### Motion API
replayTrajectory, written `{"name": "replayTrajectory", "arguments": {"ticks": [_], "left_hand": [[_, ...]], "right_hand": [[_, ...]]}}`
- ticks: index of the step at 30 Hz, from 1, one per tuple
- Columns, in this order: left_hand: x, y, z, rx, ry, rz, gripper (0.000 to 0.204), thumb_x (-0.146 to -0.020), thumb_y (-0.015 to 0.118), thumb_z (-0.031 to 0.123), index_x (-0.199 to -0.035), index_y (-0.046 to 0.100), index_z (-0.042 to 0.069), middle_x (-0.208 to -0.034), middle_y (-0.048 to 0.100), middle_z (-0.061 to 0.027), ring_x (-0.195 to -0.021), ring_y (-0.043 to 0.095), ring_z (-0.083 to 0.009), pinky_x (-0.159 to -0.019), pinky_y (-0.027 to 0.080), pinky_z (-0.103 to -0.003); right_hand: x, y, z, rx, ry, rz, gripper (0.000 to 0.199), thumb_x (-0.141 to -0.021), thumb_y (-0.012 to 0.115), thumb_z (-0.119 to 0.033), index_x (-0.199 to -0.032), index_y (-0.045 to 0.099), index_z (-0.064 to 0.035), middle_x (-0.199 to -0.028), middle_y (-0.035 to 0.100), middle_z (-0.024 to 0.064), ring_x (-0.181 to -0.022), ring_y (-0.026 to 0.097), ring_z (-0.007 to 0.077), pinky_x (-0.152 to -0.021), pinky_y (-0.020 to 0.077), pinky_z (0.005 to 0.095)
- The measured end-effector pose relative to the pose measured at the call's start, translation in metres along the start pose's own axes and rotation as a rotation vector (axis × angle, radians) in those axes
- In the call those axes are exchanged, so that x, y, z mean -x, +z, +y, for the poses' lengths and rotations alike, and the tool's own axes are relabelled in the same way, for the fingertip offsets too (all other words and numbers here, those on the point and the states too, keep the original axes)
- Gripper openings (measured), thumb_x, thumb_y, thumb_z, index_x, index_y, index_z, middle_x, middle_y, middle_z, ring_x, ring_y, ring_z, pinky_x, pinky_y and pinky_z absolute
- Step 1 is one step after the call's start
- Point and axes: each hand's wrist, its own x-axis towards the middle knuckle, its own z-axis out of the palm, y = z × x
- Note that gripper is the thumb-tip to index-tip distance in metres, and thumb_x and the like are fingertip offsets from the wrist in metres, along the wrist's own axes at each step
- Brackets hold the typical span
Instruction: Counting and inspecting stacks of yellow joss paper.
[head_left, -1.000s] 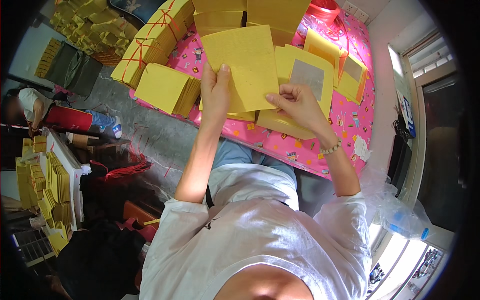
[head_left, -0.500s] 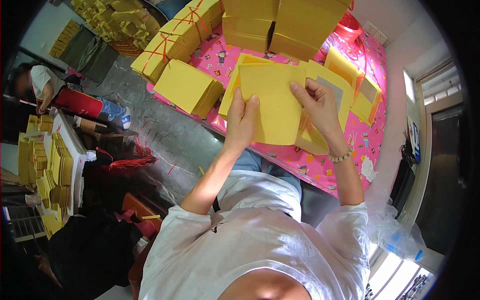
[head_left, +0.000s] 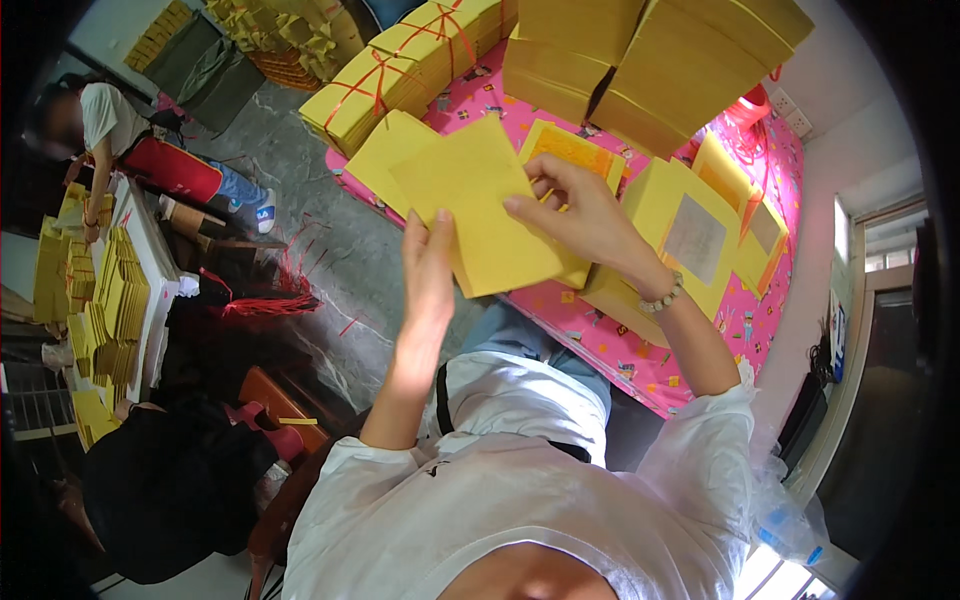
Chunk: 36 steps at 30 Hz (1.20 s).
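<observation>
Both hands are gripping the square yellow paper stack: left hand flat at 7 o'clock, right hand pinching at 3 o'clock.

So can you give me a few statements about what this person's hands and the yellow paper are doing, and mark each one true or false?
1. Both hands hold a stack of yellow paper sheets above the pink tablecloth. True; the left hand is at its lower edge and the right hand at its right side.
2. The right wrist is bare. False; it wears a beaded bracelet.
3. Bundles of yellow paper tied with red string lie on the table. True.
4. The tablecloth is plain green. False; it is pink with small printed figures.
5. Nobody else is in view. False; a person in a white top stands at the left.
</observation>
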Motion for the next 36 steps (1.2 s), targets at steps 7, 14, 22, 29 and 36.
{"name": "replayTrajectory", "arguments": {"ticks": [7,14,22,29,36], "left_hand": [[-0.058,-0.058,0.033,-0.154,-0.063,0.004,0.031,-0.095,0.05,0.015,-0.121,0.049,-0.001,-0.113,0.06,-0.0091,-0.097,0.061,-0.0137,-0.079,0.051,-0.028],[-0.099,-0.092,0.014,-0.355,-0.055,0.096,0.032,-0.092,0.057,0.015,-0.119,0.051,-0.001,-0.103,0.065,-0.0091,-0.084,0.064,-0.0133,-0.064,0.052,-0.027],[-0.114,-0.099,-0.016,-0.36,-0.027,0.139,0.032,-0.09,0.058,0.01,-0.116,0.05,-0.005,-0.107,0.063,-0.0118,-0.092,0.061,-0.0157,-0.076,0.049,-0.027],[-0.12,-0.103,-0.036,-0.432,0.135,0.205,0.029,-0.087,0.059,0.009,-0.111,0.052,-0.007,-0.101,0.064,-0.0127,-0.088,0.062,-0.0153,-0.074,0.048,-0.028],[-0.122,-0.113,-0.035,-0.603,0.071,0.244,0.033,-0.084,0.065,0.014,-0.108,0.054,-0.005,-0.091,0.063,-0.0065,-0.074,0.056,-0.0089,-0.063,0.044,-0.022]], "right_hand": [[-0.097,0.037,0.017,0.088,-0.175,-0.051,0.032,-0.081,0.066,-0.032,-0.086,0.064,-0.0007,-0.067,0.055,0.0006,-0.059,0.05,0.0078,-0.055,0.0402,0.0261],[-0.148,0.064,0.04,0.222,0.036,-0.144,0.035,-0.076,0.07,-0.037,-0.087,0.067,-0.0041,-0.073,0.063,0.0053,-0.066,0.058,0.0126,-0.06,0.0441,0.0289],[-0.155,0.078,0.076,0.266,0.058,-0.089,0.036,-0.076,0.07,-0.037,-0.09,0.065,-0.0047,-0.074,0.063,0.006,-0.066,0.059,0.0153,-0.062,0.0458,0.0305],[-0.154,0.084,0.079,0.243,0.098,-0.048,0.035,-0.076,0.07,-0.037,-0.089,0.065,-0.0047,-0.071,0.063,0.0048,-0.063,0.058,0.0136,-0.059,0.0461,0.0302],[-0.149,0.082,0.079,0.38,0.04,0.015,0.036,-0.074,0.069,-0.041,-0.086,0.067,-0.0063,-0.07,0.065,0.0065,-0.064,0.062,0.0173,-0.061,0.0476,0.0338]]}}
